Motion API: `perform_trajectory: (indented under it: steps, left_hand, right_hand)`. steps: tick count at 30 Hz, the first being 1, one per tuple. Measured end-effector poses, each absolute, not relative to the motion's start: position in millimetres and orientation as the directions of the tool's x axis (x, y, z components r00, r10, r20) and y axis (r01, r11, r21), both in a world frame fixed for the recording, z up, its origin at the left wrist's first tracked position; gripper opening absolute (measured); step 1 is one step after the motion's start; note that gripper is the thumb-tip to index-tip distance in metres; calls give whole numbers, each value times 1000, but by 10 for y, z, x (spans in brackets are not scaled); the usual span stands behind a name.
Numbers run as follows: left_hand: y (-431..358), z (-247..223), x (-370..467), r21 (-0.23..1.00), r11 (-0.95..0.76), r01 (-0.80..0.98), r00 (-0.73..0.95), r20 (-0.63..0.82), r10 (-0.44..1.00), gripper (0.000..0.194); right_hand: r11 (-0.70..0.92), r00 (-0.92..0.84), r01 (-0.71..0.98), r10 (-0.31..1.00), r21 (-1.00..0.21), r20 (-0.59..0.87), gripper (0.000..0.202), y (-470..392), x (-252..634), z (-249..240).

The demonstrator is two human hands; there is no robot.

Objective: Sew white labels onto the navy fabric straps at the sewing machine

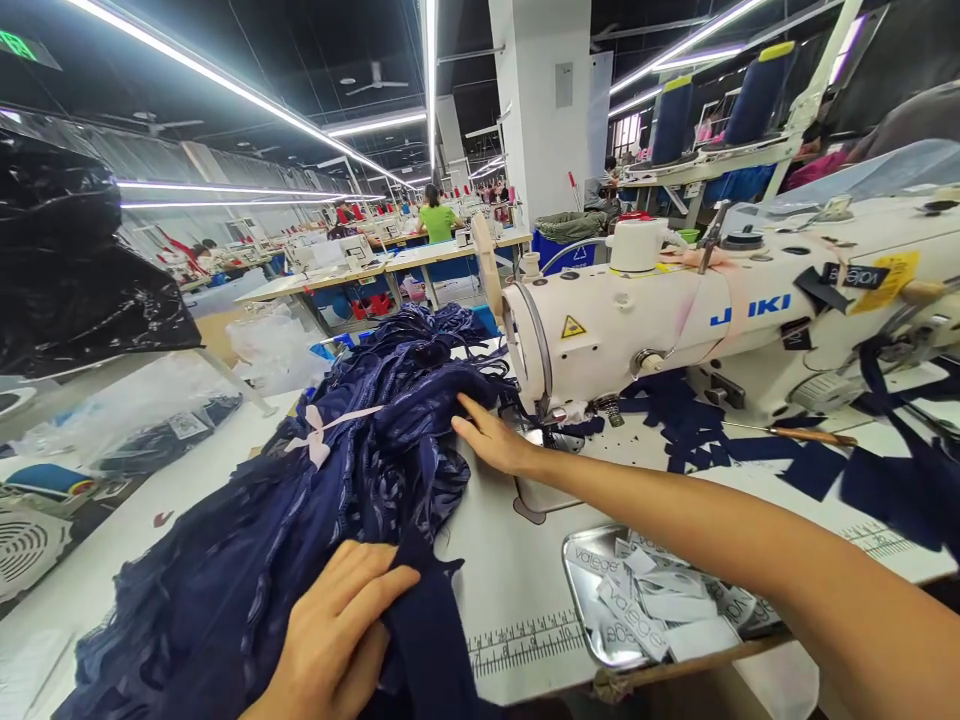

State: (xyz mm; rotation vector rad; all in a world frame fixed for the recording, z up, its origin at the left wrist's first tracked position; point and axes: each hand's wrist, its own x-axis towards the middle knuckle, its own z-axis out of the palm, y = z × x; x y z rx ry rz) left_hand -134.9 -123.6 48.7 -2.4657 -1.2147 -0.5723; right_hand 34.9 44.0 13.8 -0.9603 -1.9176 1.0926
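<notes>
A large heap of navy blue fabric (300, 540) covers the left part of the white sewing table. My left hand (341, 620) is closed on its near edge, beside a smooth navy strip. Farther up, my right hand (487, 435) touches the gathered fabric with thumb and forefinger apart, just left of the needle area. A pale pink ribbon (317, 437) lies tied on the heap. The white sewing machine (622, 330) stands to the right, its head close to my right hand.
Near the front edge, a metal tray (577, 610) holds white labels. Navy scraps (814, 468) and a wooden-handled tool (814, 436) lie right of the machine head. Black plastic (75, 240) rises at the left. Thread cones (757, 95) stand behind the machine. A person in green (436, 220) sits farther back.
</notes>
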Motion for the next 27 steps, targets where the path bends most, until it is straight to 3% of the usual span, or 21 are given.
perform_trajectory:
  steps: [3, 7, 12, 14, 17, 21, 24, 27]
  left_hand:
    - [-1229, 464, -1340, -107, -615, 781, 589, 455, 668, 34]
    - [-1247, 444, -1280, -127, -611, 781, 619, 291, 730, 35]
    - [-1347, 483, -1248, -185, -618, 764, 645, 250, 723, 42]
    - [-1367, 487, -1237, -174, -610, 773, 633, 266, 727, 35]
    - [-1350, 487, -1194, -148, -583, 799, 598, 309, 740, 28]
    - [-1261, 501, -1110, -309, -503, 807, 585, 301, 753, 36]
    - [-1194, 504, -1051, -479, -409, 776, 547, 189, 816, 47]
    - [-1156, 496, -1005, -538, -350, 767, 470, 99, 877, 52]
  right_hand:
    - [387, -474, 270, 850, -882, 228, 51, 433, 339, 73]
    - [462, -524, 351, 818, -814, 238, 53, 273, 469, -8]
    - [506, -568, 544, 809, -669, 150, 17, -69, 731, 10]
    - [623, -686, 524, 713, -580, 146, 12, -167, 776, 31]
    - [797, -847, 431, 519, -423, 115, 22, -239, 715, 29]
    - [918, -925, 342, 367, -201, 99, 23, -276, 496, -22]
    - [938, -953, 283, 299, -199, 55, 17, -366, 419, -18]
    - [881, -960, 277, 265, -384, -86, 8, -532, 507, 74]
